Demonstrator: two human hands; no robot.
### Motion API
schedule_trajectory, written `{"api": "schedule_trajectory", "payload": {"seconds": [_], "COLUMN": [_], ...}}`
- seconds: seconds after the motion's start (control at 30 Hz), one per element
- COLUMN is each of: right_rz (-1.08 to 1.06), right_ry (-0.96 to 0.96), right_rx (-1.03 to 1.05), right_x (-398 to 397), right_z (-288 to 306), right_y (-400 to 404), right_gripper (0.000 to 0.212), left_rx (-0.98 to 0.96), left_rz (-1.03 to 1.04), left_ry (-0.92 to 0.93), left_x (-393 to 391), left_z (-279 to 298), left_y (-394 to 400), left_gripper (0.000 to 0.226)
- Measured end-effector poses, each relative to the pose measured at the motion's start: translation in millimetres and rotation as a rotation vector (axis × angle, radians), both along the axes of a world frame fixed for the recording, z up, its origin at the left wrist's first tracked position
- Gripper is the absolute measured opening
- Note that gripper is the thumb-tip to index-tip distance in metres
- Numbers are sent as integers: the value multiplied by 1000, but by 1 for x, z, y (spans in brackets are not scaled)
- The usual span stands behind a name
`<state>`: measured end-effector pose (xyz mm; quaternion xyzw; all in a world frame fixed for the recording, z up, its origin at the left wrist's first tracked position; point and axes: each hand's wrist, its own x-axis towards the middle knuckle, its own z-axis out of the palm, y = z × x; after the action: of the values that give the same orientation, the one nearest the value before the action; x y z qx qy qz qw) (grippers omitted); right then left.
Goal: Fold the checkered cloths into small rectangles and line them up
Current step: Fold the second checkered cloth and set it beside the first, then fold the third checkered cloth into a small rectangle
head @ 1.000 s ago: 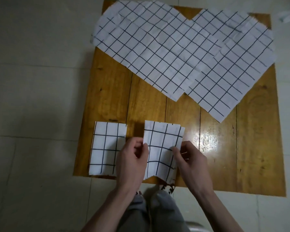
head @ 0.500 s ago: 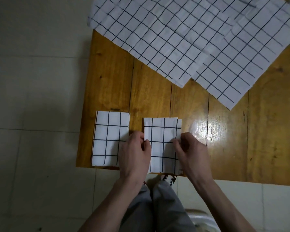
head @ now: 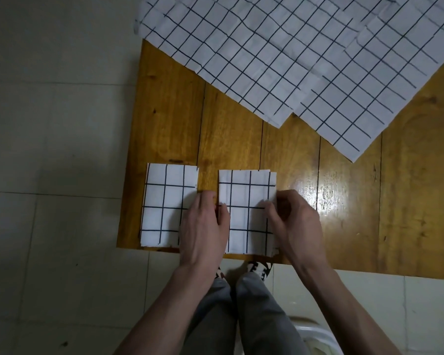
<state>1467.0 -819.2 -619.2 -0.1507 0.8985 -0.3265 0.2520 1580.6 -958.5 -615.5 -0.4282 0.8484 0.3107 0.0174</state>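
Note:
Two folded checkered rectangles lie side by side near the front edge of the wooden table. The left folded cloth lies flat by itself. The right folded cloth is held at both sides: my left hand pinches its left edge and my right hand pinches its right edge. At the back of the table two unfolded checkered cloths overlap: one at the centre, one to the right.
The table stands on a pale tiled floor. My grey trouser legs and patterned shoes are just below the table's front edge. A white stool rim shows at the lower right.
The right folded cloth was tilted and lifted; now it lies flat and square, parallel to the left one. Both hands stayed on its edges. The camera moved closer and downward.

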Motion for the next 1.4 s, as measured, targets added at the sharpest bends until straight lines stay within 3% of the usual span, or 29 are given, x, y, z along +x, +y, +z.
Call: {"api": "schedule_trajectory", "payload": {"seconds": [0.2, 0.37, 0.53, 0.7, 1.0, 1.4], "right_rz": [22, 238, 410, 473, 546, 661], "right_ry": [137, 318, 510, 586, 655, 833], "right_rx": [16, 36, 131, 145, -16, -32], "right_x": [0, 0, 1, 14, 31, 74], "right_z": [21, 85, 171, 271, 388, 454], "right_y": [5, 0, -2, -5, -54, -193], "right_gripper": [36, 47, 64, 67, 70, 71], "left_rx": [-87, -89, -166, -250, -471, -631], "left_rz": [-71, -143, -158, -167, -24, 100], "left_ry": [61, 131, 210, 249, 195, 191], "left_x": [9, 8, 4, 17, 66, 147], "left_z": [21, 68, 155, 252, 388, 440], "left_y": [0, -5, -16, -34, -68, -180], "left_gripper": [33, 47, 52, 54, 53, 51]}}
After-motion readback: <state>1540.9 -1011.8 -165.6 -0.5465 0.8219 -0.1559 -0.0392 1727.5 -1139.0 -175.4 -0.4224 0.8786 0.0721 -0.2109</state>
